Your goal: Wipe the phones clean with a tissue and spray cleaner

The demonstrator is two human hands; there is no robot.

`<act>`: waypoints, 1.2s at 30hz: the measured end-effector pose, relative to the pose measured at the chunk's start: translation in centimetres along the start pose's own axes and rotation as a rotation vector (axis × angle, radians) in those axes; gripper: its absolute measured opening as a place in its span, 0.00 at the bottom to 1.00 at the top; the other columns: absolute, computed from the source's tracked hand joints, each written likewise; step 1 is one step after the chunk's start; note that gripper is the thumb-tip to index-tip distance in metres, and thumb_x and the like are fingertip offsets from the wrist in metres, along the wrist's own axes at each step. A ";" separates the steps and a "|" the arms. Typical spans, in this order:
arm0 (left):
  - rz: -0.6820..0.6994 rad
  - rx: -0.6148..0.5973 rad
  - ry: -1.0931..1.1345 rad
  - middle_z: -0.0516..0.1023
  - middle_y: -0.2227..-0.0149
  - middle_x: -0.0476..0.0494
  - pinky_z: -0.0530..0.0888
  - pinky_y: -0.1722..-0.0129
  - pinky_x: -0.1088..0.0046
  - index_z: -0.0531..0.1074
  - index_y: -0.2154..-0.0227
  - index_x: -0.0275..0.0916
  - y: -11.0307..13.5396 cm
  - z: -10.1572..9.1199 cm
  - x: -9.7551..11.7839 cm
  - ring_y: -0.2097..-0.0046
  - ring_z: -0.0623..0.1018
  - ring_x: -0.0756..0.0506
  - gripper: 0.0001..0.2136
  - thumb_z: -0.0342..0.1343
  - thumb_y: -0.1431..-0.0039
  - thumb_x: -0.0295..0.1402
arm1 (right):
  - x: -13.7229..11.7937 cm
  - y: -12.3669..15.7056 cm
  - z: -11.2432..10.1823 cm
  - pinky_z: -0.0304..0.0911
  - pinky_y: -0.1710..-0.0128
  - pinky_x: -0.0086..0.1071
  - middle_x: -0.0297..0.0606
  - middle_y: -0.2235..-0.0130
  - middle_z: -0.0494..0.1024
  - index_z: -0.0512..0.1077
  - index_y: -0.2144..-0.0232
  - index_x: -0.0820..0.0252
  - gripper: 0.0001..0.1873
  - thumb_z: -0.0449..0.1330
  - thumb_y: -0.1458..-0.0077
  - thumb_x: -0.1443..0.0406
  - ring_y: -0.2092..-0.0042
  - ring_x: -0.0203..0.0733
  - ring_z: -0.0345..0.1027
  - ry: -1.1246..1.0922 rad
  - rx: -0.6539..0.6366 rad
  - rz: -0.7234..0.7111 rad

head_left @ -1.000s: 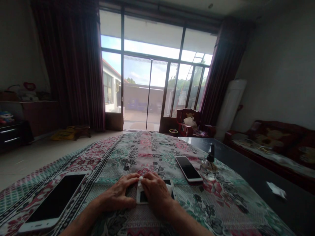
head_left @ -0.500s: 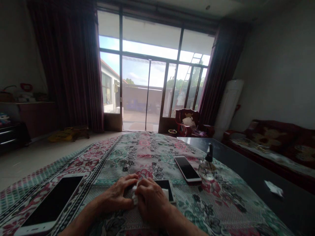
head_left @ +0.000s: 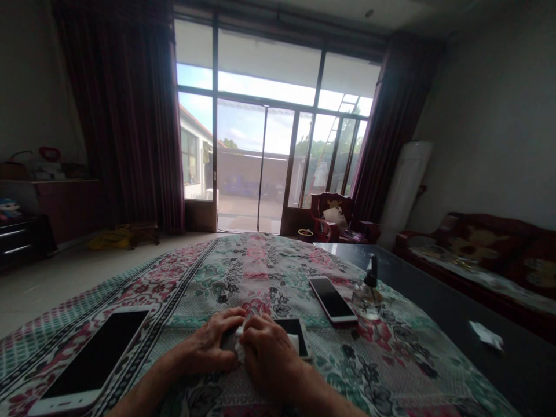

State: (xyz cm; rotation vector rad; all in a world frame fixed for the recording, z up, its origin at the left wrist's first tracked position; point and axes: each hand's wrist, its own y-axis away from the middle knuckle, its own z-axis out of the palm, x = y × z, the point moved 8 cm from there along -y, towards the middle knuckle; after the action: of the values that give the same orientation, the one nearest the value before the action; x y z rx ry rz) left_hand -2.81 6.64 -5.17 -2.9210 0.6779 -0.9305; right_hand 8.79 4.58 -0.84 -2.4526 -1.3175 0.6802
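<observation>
A white phone (head_left: 299,334) with a dark screen lies on the patterned tablecloth, its right end showing past my right hand. My right hand (head_left: 268,350) is closed on a white tissue (head_left: 240,349), pressed down on this phone. My left hand (head_left: 211,343) curves round the phone's left end, thumb and fingers at its two edges; that end is mostly hidden by the tissue and my right hand. Farther right lies a second white phone (head_left: 332,299), next to a clear bottle (head_left: 367,301) with a black pump top. A larger white phone (head_left: 93,359) rests at the left.
The floral tablecloth (head_left: 195,307) covers the table in front of me. To the right is a dark tabletop (head_left: 428,307) with a crumpled white tissue (head_left: 486,335) on it. Beyond stand a wooden sofa (head_left: 482,243), an armchair (head_left: 330,214) and glass doors (head_left: 238,168).
The view has shifted very slightly. Both hands keep nearly the same place on the phone, and the other things stay where they were.
</observation>
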 end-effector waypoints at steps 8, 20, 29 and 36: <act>-0.001 -0.020 -0.013 0.57 0.36 0.36 0.56 0.37 0.59 0.61 0.42 0.36 0.0 0.2 0.1 0.36 0.56 0.34 0.37 0.64 0.58 0.35 | -0.6 0.4 0.4 0.60 0.56 0.30 0.37 0.63 0.73 0.71 0.72 0.59 0.07 0.54 0.52 0.72 0.59 0.39 0.66 -0.015 -0.032 -0.006; -0.010 -0.035 0.015 0.55 0.35 0.41 0.55 0.37 0.57 0.59 0.40 0.43 0.2 0.2 -0.3 0.35 0.54 0.36 0.38 0.64 0.56 0.37 | 2.0 0.1 -0.6 0.58 0.57 0.29 0.39 0.61 0.71 0.71 0.67 0.59 0.09 0.51 0.45 0.71 0.58 0.39 0.64 0.055 -0.049 0.161; 0.014 -0.009 0.002 0.56 0.35 0.42 0.55 0.37 0.55 0.59 0.40 0.45 0.1 0.1 0.0 0.35 0.55 0.35 0.38 0.65 0.57 0.40 | 0.9 0.5 -0.7 0.58 0.62 0.29 0.38 0.63 0.72 0.70 0.68 0.60 0.09 0.54 0.53 0.72 0.61 0.39 0.65 0.043 -0.049 0.115; -0.041 -0.012 -0.019 0.57 0.36 0.41 0.55 0.37 0.54 0.60 0.40 0.44 0.1 0.0 0.5 0.36 0.55 0.33 0.40 0.65 0.59 0.45 | 3.1 0.0 -1.1 0.58 0.57 0.30 0.39 0.60 0.72 0.72 0.68 0.60 0.10 0.51 0.44 0.72 0.57 0.40 0.64 0.098 0.003 0.226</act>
State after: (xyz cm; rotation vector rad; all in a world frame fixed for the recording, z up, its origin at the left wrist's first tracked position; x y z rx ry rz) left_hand -2.51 6.39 -4.88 -2.9614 0.6269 -0.9048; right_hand 10.87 7.12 -0.71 -2.6211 -1.0132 0.6030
